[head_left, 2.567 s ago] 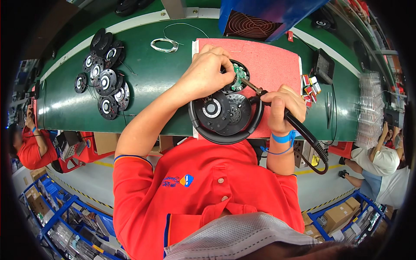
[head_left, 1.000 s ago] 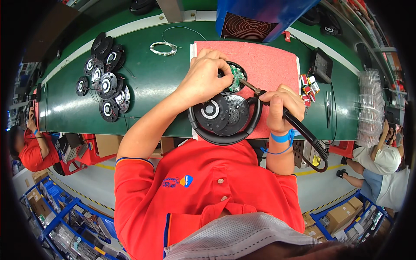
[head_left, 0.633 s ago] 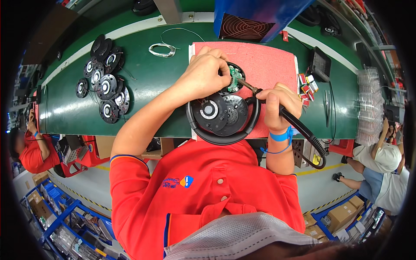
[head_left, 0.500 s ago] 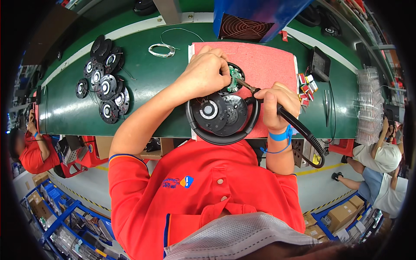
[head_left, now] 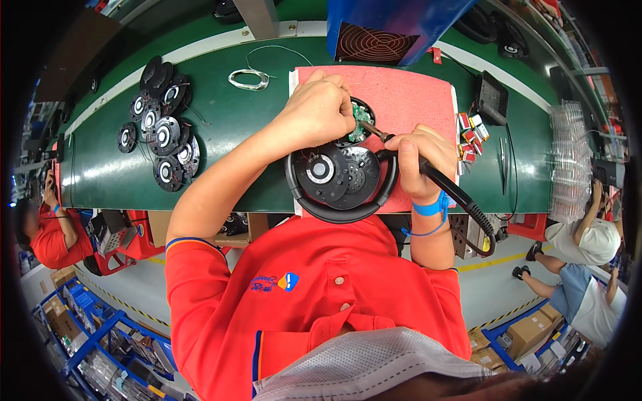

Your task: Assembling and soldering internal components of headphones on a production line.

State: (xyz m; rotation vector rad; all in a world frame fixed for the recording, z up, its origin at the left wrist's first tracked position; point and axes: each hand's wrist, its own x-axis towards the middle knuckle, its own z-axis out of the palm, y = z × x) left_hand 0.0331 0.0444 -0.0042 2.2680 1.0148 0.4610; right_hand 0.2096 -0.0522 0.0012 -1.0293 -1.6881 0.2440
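Observation:
My left hand [head_left: 319, 110] is closed in a pinch at the left edge of a green circuit board [head_left: 361, 117] set in a round black earcup. Whatever its fingertips hold is hidden. In my right hand [head_left: 428, 160] is a soldering iron [head_left: 376, 131], its metal tip pointing left at the board. Below both hands lies the black headphone headband [head_left: 341, 216], curving toward me. Within its curve sit a black speaker plate [head_left: 322, 170] with a white ring and a perforated black disc [head_left: 362, 177].
A pink foam mat [head_left: 414, 93] lies under the work on the green bench [head_left: 234, 134]. Several speaker plates [head_left: 162, 134] are piled left, near a wire coil [head_left: 249, 79]. Small batteries [head_left: 472, 137], tweezers [head_left: 503, 157] and stacked clear trays [head_left: 570, 164] stand right; a blue fan unit [head_left: 394, 33] is behind.
My right hand and the soldering iron have shifted slightly left, with the cable following. My left hand stays nearly still. At far right, a person in the background has moved.

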